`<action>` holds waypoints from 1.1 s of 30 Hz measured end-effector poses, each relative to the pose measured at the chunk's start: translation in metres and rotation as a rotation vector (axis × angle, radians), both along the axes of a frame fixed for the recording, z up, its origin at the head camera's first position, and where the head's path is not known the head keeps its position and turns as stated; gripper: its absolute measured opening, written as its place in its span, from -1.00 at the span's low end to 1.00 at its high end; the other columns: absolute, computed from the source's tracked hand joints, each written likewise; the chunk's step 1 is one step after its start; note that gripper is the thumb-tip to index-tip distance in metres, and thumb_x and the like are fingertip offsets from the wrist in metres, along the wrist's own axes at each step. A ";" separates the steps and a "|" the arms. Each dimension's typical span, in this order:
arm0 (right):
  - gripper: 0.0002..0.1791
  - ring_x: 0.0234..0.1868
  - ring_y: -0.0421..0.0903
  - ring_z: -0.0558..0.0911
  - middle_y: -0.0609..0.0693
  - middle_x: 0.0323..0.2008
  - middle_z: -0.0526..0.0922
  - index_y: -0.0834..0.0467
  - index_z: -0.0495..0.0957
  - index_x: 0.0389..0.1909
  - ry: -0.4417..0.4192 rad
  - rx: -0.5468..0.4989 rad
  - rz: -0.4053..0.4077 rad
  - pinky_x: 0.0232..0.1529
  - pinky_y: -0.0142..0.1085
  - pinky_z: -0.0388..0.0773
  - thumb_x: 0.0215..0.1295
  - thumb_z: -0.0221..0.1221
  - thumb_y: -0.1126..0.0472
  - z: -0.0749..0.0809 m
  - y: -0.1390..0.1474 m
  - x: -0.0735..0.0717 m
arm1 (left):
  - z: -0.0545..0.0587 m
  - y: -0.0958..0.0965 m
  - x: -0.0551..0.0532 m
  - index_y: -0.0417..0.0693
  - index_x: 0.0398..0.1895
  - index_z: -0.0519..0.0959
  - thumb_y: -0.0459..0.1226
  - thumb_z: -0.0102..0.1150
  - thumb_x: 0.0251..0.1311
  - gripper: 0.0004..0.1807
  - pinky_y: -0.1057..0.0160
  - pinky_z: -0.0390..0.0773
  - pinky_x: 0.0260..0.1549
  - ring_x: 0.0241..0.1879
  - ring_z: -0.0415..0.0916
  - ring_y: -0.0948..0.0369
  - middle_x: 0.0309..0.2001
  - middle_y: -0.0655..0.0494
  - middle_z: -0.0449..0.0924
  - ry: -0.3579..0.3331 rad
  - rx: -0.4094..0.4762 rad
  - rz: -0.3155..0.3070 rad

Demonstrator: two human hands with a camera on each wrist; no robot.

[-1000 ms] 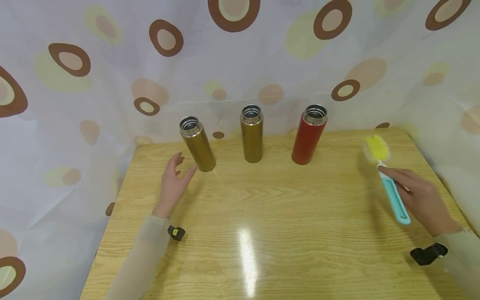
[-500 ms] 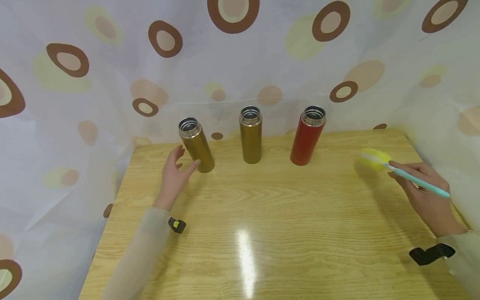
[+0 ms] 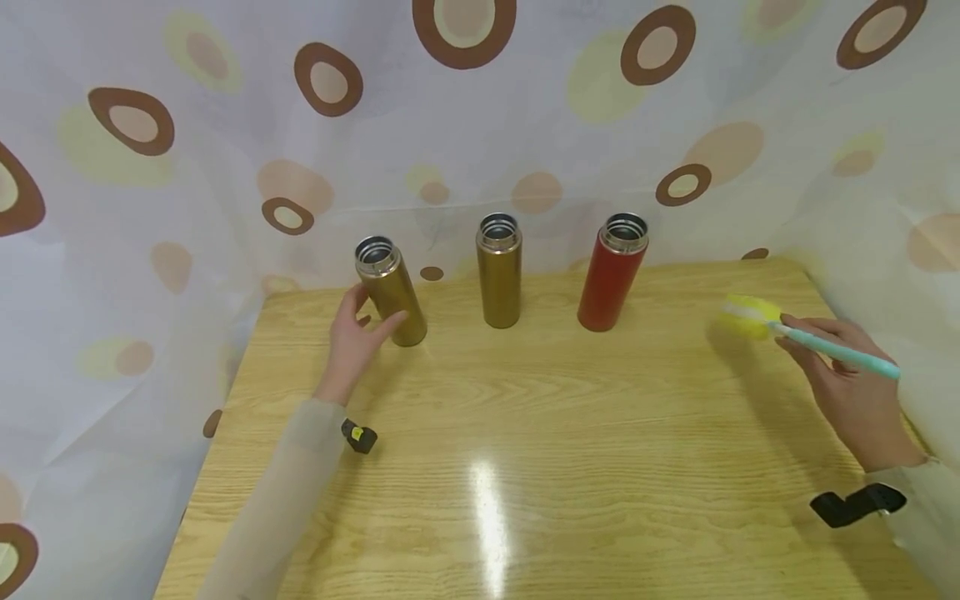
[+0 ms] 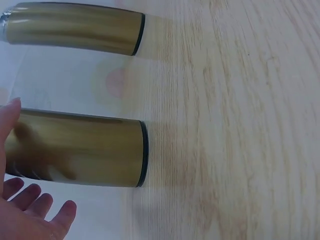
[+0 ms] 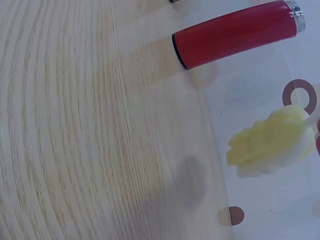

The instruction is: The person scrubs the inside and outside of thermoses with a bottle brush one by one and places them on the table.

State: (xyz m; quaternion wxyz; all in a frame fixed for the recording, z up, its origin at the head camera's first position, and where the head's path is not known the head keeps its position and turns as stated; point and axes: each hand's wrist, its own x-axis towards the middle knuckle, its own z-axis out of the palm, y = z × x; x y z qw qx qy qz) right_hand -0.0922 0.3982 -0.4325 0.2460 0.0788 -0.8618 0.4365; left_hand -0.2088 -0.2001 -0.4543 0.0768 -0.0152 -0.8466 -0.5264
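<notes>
My left hand is spread around the left gold bottle, thumb in front and the other fingers on its left side. In the left wrist view, the fingertips are just off that gold bottle, which reflects them. The bottle stands upright, uncapped. On the right, my right hand grips the light-blue handle of a sponge bottle brush above the table. Its yellow and white sponge head points left in the head view. Most of the right hand is outside the right wrist view.
A second gold bottle stands uncapped in the middle of the back row, with an uncapped red bottle to its right. All are on the wooden table, near its back edge. A patterned sheet hangs behind and at both sides.
My left hand has moved forward and right, its thumb now across the front of the left gold bottle. The brush has turned in my right hand from a steep slant to nearly level.
</notes>
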 end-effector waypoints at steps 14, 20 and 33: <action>-0.84 0.07 -0.49 0.60 -0.11 0.07 0.77 0.39 0.74 -0.10 0.252 0.074 0.027 0.08 -0.61 0.41 0.34 0.31 0.47 0.001 -0.011 -0.005 | -0.009 0.009 -0.008 -0.10 0.54 0.23 -0.09 0.48 0.25 -0.11 -0.05 0.40 0.41 0.48 0.30 -0.04 0.49 -0.14 0.34 0.032 0.074 0.005; -0.83 0.05 -0.36 0.68 0.02 0.08 0.77 0.54 0.68 -0.11 0.217 -0.080 0.056 0.14 -0.56 0.51 0.30 0.24 0.61 -0.003 -0.013 -0.007 | -0.009 0.016 -0.010 -0.08 0.55 0.20 -0.09 0.48 0.25 -0.10 -0.02 0.41 0.40 0.43 0.36 -0.03 0.46 -0.13 0.37 0.042 0.100 0.032; -0.80 0.13 -0.34 0.61 -0.31 0.05 0.75 0.40 0.72 -0.05 -0.014 -0.161 -0.159 0.08 -0.56 0.46 0.34 0.33 0.44 -0.001 -0.020 -0.005 | -0.003 0.023 -0.009 -0.09 0.57 0.17 -0.16 0.45 0.29 -0.12 -0.05 0.33 0.45 0.49 0.28 -0.03 0.49 -0.11 0.33 0.021 0.163 0.051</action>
